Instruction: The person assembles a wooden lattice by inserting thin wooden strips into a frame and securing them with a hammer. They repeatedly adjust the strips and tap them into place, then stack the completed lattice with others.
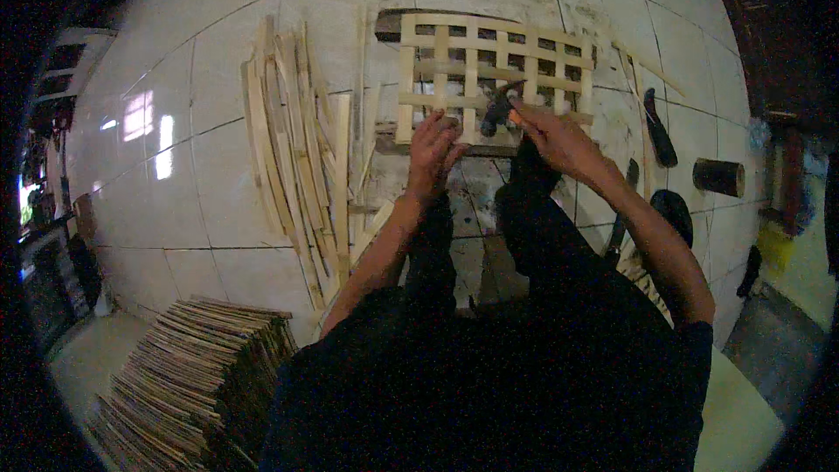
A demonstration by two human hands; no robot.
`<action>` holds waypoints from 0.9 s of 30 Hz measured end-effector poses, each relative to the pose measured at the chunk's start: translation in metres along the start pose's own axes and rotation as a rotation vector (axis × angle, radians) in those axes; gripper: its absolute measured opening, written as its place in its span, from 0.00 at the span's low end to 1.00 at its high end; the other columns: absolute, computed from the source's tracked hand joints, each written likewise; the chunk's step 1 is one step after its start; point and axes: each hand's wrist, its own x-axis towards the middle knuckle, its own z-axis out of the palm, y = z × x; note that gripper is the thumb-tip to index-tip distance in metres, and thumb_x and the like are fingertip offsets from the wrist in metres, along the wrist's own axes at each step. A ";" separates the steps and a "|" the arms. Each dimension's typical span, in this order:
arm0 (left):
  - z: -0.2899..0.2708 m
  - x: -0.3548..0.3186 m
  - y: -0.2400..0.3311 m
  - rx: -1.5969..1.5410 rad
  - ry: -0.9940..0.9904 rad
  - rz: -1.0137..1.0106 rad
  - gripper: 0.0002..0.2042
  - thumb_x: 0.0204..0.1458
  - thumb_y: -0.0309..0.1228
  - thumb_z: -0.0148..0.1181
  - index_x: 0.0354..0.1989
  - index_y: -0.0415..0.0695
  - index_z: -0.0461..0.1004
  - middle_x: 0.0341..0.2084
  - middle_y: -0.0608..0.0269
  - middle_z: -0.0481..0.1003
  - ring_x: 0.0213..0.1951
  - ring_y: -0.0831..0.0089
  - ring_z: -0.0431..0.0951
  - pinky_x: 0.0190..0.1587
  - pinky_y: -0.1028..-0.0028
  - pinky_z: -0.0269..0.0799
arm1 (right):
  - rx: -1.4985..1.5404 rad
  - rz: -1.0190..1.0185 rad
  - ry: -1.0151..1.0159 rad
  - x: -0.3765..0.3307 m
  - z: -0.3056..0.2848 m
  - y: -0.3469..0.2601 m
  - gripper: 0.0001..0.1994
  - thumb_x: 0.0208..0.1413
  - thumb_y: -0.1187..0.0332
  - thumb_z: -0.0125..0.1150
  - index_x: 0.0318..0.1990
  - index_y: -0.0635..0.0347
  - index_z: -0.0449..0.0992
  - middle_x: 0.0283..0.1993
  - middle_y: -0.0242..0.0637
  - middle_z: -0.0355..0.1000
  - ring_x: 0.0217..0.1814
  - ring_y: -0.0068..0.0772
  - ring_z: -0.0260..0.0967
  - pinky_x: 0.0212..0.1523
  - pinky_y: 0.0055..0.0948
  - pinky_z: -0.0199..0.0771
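Nearest, lower left: stacked bundle of thin slats (pixel 188 376) on the tiled floor (pixel 201 210). Further out, loose bamboo strips (pixel 293 175) lying lengthwise away. Left hand (pixel 434 147) pressed on near edge of woven lattice panel (pixel 489 70), grip narrow, fingers curled. Right hand (pixel 555 135) just beside, closed on dark-handled tool (pixel 496 112) angled up toward the panel. Panel directly ahead, long axis crosswise.

Loose strips (pixel 297 149) lie left of the lattice (pixel 494 70) (both on floor tiles (pixel 201 201)).
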 end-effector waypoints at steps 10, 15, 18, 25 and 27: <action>-0.012 0.005 -0.005 0.111 -0.160 0.010 0.19 0.39 0.30 0.68 0.43 0.44 0.74 0.46 0.57 0.73 0.55 0.52 0.67 0.57 0.57 0.63 | 0.108 0.134 0.129 -0.011 -0.060 0.016 0.22 0.65 0.55 0.44 0.64 0.48 0.62 0.51 0.50 0.72 0.50 0.47 0.72 0.51 0.37 0.68; -0.030 0.030 0.003 0.150 -0.342 0.078 0.22 0.45 0.36 0.66 0.51 0.47 0.73 0.50 0.58 0.71 0.57 0.52 0.64 0.60 0.57 0.58 | -0.068 0.328 0.193 -0.037 -0.104 0.014 0.21 0.64 0.59 0.48 0.62 0.51 0.64 0.45 0.52 0.74 0.36 0.45 0.74 0.42 0.35 0.71; -0.035 0.038 0.023 0.332 -0.419 0.125 0.24 0.46 0.37 0.65 0.55 0.51 0.71 0.53 0.59 0.70 0.58 0.54 0.62 0.61 0.58 0.56 | -0.170 0.028 0.397 -0.055 -0.097 0.068 0.20 0.64 0.60 0.48 0.62 0.52 0.65 0.43 0.52 0.74 0.33 0.45 0.73 0.41 0.36 0.70; -0.031 0.033 0.013 0.377 -0.461 0.120 0.23 0.47 0.34 0.63 0.55 0.61 0.72 0.48 0.62 0.74 0.56 0.55 0.63 0.59 0.59 0.58 | -0.139 0.303 0.011 -0.069 -0.113 0.081 0.20 0.65 0.58 0.45 0.62 0.52 0.65 0.40 0.52 0.75 0.30 0.44 0.71 0.39 0.36 0.70; -0.031 0.032 0.016 0.380 -0.429 0.136 0.23 0.46 0.34 0.64 0.54 0.62 0.72 0.47 0.63 0.74 0.56 0.55 0.64 0.58 0.59 0.59 | -0.155 0.294 0.037 -0.068 -0.110 0.075 0.20 0.65 0.59 0.45 0.62 0.51 0.65 0.39 0.52 0.75 0.29 0.44 0.70 0.38 0.36 0.70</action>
